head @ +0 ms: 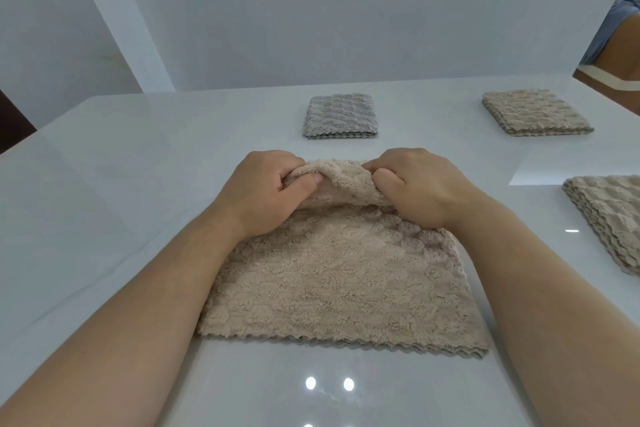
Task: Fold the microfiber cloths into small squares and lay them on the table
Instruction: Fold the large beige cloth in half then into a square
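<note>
A beige microfiber cloth (339,284) lies on the glossy white table (138,191) right in front of me, its near scalloped edge flat on the surface. My left hand (266,191) and my right hand (415,184) both pinch its far edge, which is lifted and curled back toward me. A grey cloth folded into a small square (341,116) rests farther back in the middle. A beige folded square (533,112) lies at the back right.
A stack of beige cloths (609,218) sits at the right edge of the table. Part of another person (616,35) shows beyond the table's far right corner. A pale wall stands behind the table.
</note>
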`<state>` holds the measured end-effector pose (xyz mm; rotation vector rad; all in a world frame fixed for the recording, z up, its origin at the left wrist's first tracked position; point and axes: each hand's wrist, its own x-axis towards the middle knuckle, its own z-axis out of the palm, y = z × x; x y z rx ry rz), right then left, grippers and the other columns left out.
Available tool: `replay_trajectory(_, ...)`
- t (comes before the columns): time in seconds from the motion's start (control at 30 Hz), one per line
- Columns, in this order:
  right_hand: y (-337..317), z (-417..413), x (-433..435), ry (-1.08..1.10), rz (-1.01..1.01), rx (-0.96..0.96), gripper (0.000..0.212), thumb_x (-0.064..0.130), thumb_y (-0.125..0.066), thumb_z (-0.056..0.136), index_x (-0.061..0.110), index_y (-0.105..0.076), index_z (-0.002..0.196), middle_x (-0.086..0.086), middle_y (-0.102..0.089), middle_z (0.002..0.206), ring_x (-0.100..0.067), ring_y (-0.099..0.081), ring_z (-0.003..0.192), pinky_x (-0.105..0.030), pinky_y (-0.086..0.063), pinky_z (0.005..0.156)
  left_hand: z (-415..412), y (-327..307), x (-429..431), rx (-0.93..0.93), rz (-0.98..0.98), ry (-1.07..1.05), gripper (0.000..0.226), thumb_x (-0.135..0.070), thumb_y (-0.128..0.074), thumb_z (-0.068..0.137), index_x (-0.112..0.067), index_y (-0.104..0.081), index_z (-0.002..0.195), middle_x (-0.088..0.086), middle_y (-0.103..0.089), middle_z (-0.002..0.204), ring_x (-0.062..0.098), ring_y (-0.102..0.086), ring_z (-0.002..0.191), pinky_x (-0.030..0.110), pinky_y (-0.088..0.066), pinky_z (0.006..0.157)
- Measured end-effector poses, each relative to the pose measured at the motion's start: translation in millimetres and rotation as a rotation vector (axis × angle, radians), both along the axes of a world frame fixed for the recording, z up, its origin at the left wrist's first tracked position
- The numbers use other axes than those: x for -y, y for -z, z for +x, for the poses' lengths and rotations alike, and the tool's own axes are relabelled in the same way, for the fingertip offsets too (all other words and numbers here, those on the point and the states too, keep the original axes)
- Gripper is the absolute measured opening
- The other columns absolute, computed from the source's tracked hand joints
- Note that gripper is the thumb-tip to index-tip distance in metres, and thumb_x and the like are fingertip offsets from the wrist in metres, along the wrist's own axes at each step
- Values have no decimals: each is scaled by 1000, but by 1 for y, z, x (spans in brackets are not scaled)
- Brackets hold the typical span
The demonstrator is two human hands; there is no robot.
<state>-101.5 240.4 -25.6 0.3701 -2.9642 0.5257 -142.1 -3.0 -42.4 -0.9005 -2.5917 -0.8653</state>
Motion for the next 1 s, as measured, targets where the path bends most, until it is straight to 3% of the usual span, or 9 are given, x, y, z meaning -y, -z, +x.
replay_trajectory(0.1,2,-1,0,28,11,25,51,48,-19,77,9,-51,70,-7,-65,87,-29,-60,82,-46,-54,76,-1,1,-2,82,3,25,67,-70,-44,92,-11,-56,62,2,-53,72,16,-52,61,34,-41,59)
replay_trajectory(0.23,5,-4,-1,23,11,24,54,50,-21,75,7,-54,69,-8,-70,95,-31,-65,85,-47,-56,76,-2,2,-3,154,-59,-3,84,-83,-35,87,-8,-72,82,3,-69,88,18,-65,80,42,-51,76)
replay_trajectory(0.33,7,-6,-1,16,-9,23,49,46,-25,77,8,-55,69,-7,-68,91,-28,-63,84,-47,-56,76,-1,1,-3,205,-111,-29,62,-70,-49,86,-12,-72,85,2,-70,85,21,-65,78,48,-51,75)
replay_trajectory(0.47,6,-5,3,-12,-120,41,35,31,-37,91,8,-49,67,-5,-58,80,-22,-54,77,-45,-50,75,5,-4,-6,238,-151,-58,8,-35,-68,90,-29,-64,89,-2,-65,75,13,-54,62,34,-44,63)
replay_trajectory(0.57,4,-4,7,-12,-310,82,34,27,-44,96,12,-38,66,0,-45,65,-20,-40,63,-40,-39,65,8,-9,-7,324,-124,-11,23,-20,-67,90,-37,-63,103,-8,-70,89,4,-58,62,25,-46,64)
replay_trajectory(0.63,3,-4,10,-17,-404,98,43,36,-49,100,17,-37,64,7,-38,59,-14,-35,59,-37,-34,61,11,-15,-7,404,-111,9,29,-18,-66,88,-42,-62,104,-14,-70,93,-1,-63,70,15,-44,65)
replay_trajectory(0.77,3,-2,14,-52,-427,72,61,72,-41,94,19,-39,64,13,-37,54,-5,-36,52,-30,-32,58,13,-19,-5,518,-129,50,5,-27,-68,76,-30,-70,79,-18,-59,62,3,-52,57,28,-40,60)
replay_trajectory(0.87,1,-1,14,-61,-450,92,64,84,-39,78,22,-48,66,18,-45,54,0,-41,51,-27,-35,61,13,-23,-1,589,-93,66,16,-35,-68,66,-20,-64,61,-11,-47,52,9,-43,50,29,-34,57)
replay_trajectory(1.0,-5,1,6,-143,-300,225,78,95,-44,67,23,-66,87,4,-68,77,-11,-62,69,-33,-50,70,13,-28,2,662,71,131,39,-46,-67,60,-13,-76,80,9,-71,76,27,-64,70,40,-49,72)
